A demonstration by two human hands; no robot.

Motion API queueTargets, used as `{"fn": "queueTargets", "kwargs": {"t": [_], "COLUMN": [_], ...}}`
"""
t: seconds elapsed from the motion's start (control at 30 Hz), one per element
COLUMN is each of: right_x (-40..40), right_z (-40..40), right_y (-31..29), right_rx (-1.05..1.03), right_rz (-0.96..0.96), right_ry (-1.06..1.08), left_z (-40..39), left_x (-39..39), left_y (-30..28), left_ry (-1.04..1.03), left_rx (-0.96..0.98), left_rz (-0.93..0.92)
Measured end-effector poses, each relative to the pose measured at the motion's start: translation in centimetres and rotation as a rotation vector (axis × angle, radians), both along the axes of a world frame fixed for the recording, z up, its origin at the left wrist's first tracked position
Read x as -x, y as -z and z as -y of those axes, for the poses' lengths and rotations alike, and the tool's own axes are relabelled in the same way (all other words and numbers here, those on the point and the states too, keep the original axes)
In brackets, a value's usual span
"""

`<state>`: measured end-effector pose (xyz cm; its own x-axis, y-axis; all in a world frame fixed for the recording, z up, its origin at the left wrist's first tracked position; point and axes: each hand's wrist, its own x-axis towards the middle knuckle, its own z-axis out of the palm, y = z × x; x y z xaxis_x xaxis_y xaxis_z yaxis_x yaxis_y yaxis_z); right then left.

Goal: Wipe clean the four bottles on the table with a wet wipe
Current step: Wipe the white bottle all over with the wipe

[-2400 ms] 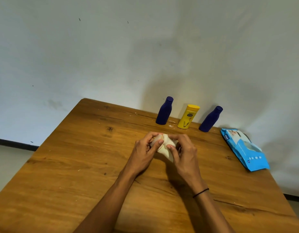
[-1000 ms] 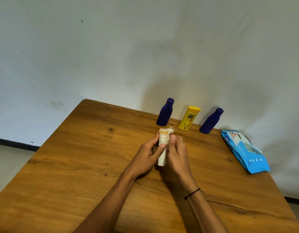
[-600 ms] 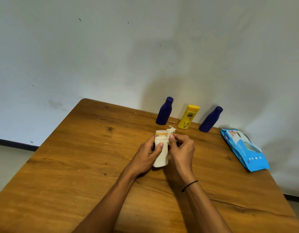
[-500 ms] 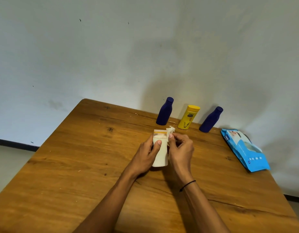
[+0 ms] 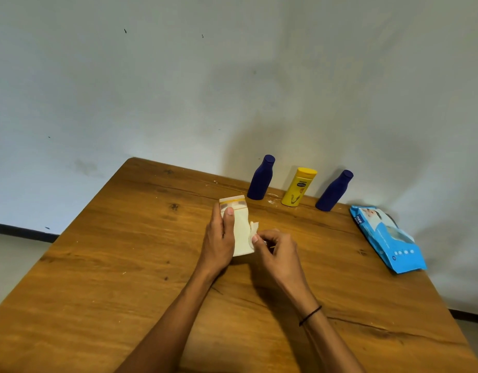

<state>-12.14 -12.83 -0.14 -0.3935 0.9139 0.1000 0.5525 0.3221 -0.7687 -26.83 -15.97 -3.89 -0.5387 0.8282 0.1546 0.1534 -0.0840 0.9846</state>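
3 bottles (image 5: 298,187) behind held bottle (image 5: 241,232); wipes pack (image 5: 388,239) far right

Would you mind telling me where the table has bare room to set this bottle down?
The table is bare left of the left hand, and between the right hand and the wet-wipe pack. The back edge is crowded: two blue bottles flank the yellow bottle.

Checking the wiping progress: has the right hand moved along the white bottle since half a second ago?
Yes. The right hand with the wet wipe has slid down the white bottle, from near its cap toward its base, away from the yellow bottle.
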Motion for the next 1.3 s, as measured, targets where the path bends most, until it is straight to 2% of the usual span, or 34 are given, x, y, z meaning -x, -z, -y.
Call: {"fn": "queueTargets", "kwargs": {"t": [0.1, 0.23, 0.37, 0.47, 0.67, 0.87, 1.03, 1.13, 1.23, 1.3], "right_x": [-0.5, -0.4, 0.6, 1.8, 3.1, 3.3, 3.4, 3.5, 3.5, 3.4], "right_z": [0.4, 0.8, 1.2, 1.5, 2.3, 2.0, 1.6, 1.4, 1.6, 1.6], "right_y": [0.4, 0.6, 0.0, 0.6, 1.6, 1.9, 0.3, 0.3, 0.7, 0.7], "right_rx": [0.229, 0.604, 0.957, 1.071, 1.14, 1.062, 0.844, 0.571, 0.161, -0.016], "right_rz": [-0.1, -0.5, -0.925, -1.022, -1.052, -1.008, -0.9, -0.711, -0.457, -0.375], "right_ry": [-0.028, 0.004, 0.014, -0.01, -0.023, 0.019, 0.134, 0.258, 0.331, 0.362], "left_z": [-0.2, -0.4, -0.5, -0.6, -0.6, -0.4, -0.2, 0.2, 0.3, 0.4], "left_x": [0.2, 0.1, 0.2, 0.4, 0.3, 0.4, 0.1, -0.4, -0.3, -0.2], "left_y": [0.1, 0.0, -0.3, -0.5, -0.7, -0.6, -0.2, -0.5, -0.7, -0.8], "left_ry": [-0.058, -0.087, -0.027, 0.005, -0.071, -0.118, -0.072, -0.054, -0.058, -0.065], "left_rx": [-0.026, -0.015, -0.051, -0.049, -0.15, -0.143, -0.104, -0.089, -0.081, -0.078], "left_rz": [0.11, 0.23, 0.425, 0.515, 0.484, 0.402, 0.197, 0.085, 0.059, 0.04]}}
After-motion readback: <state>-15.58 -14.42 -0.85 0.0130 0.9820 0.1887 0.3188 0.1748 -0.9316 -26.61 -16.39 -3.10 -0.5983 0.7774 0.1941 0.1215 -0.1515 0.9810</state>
